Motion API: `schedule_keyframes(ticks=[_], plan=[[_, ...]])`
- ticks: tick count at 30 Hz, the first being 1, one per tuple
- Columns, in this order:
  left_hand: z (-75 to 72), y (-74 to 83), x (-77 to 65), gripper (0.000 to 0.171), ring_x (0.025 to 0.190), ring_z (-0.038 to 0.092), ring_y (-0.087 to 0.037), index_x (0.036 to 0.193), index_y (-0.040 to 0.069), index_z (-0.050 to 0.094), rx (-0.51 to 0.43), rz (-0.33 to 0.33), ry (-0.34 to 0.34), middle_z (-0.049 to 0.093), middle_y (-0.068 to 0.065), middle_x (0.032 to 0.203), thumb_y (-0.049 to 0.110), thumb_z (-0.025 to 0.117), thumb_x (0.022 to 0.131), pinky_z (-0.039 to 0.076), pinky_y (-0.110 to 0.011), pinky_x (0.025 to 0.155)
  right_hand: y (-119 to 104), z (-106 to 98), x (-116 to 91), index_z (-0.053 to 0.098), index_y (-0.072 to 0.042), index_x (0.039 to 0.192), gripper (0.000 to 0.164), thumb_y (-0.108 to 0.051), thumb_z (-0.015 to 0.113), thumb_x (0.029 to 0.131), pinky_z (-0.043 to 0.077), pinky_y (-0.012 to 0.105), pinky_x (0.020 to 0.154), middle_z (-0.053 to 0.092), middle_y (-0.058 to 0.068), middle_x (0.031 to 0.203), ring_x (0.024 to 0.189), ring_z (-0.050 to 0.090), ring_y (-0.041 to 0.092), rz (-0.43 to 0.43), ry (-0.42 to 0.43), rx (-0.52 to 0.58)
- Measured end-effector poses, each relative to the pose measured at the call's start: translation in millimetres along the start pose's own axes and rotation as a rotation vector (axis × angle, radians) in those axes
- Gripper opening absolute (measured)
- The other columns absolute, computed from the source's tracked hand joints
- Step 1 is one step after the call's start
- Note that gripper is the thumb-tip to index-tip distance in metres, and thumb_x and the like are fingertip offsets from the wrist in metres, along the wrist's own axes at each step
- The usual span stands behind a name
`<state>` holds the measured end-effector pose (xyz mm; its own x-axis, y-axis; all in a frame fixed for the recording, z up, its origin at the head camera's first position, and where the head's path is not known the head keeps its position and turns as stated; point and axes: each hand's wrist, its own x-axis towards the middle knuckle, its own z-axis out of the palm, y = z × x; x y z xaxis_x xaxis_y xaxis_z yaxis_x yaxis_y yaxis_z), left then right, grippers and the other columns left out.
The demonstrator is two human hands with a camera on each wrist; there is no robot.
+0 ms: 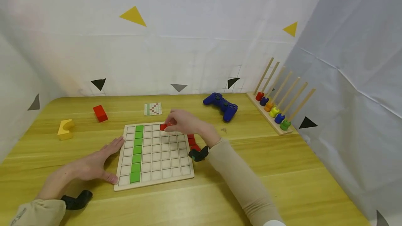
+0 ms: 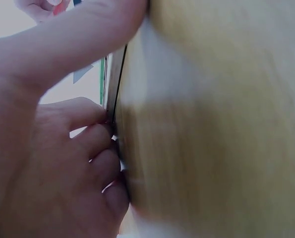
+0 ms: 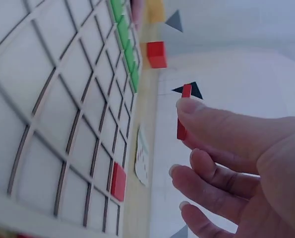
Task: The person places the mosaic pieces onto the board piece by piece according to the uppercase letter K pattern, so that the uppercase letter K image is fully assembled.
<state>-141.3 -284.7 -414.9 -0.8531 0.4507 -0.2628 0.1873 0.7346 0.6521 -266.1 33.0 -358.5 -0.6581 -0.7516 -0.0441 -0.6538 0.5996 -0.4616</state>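
Note:
A pale grid board (image 1: 156,156) lies on the table, with a column of green tiles (image 1: 136,158) near its left side. My left hand (image 1: 94,165) spreads around the board's left edge, fingertips and thumb touching it. Over the far edge, my right hand (image 1: 185,120) pinches a small red tile (image 3: 181,130) between thumb and fingers. In the right wrist view that tile is held above the board, apart from it. Another red tile (image 3: 118,182) sits in a cell of the far row. More red tiles (image 1: 191,141) lie beside the board's right edge, partly hidden by the right wrist.
Behind the board lies a small pattern card (image 1: 153,109). A blue game controller (image 1: 221,105) is at the back, and a peg stand (image 1: 276,123) with coloured beads stands at the right. A red block (image 1: 100,113) and a yellow arch block (image 1: 65,129) are at the left.

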Motion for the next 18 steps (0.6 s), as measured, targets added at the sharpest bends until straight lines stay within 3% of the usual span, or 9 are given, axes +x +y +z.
schedule_keyframes(ticks=[9,18], plan=[[-0.3,-1.0,1.5,0.132,0.145,0.002,-0.060,0.161,0.008,0.006,0.004,-0.013,-0.003,-0.003,-0.026,0.165,0.048,0.087,0.065,0.007,-0.075,0.112,8,13,8,0.071,-0.003,0.112,0.029,-0.027,0.071,0.094,0.044,0.022,0.074,0.056,0.004,0.095,0.084,0.052,0.017,0.047,0.027,0.027],[-0.4,-1.5,0.2,0.132,0.144,0.001,-0.061,0.161,0.007,0.006,-0.003,-0.016,-0.006,-0.003,-0.028,0.165,0.047,0.088,0.065,0.008,-0.076,0.111,11,30,16,0.072,-0.007,0.114,0.031,-0.031,0.070,0.094,0.049,0.022,0.080,0.058,0.002,0.100,0.089,0.056,0.015,0.111,-0.002,-0.097]])
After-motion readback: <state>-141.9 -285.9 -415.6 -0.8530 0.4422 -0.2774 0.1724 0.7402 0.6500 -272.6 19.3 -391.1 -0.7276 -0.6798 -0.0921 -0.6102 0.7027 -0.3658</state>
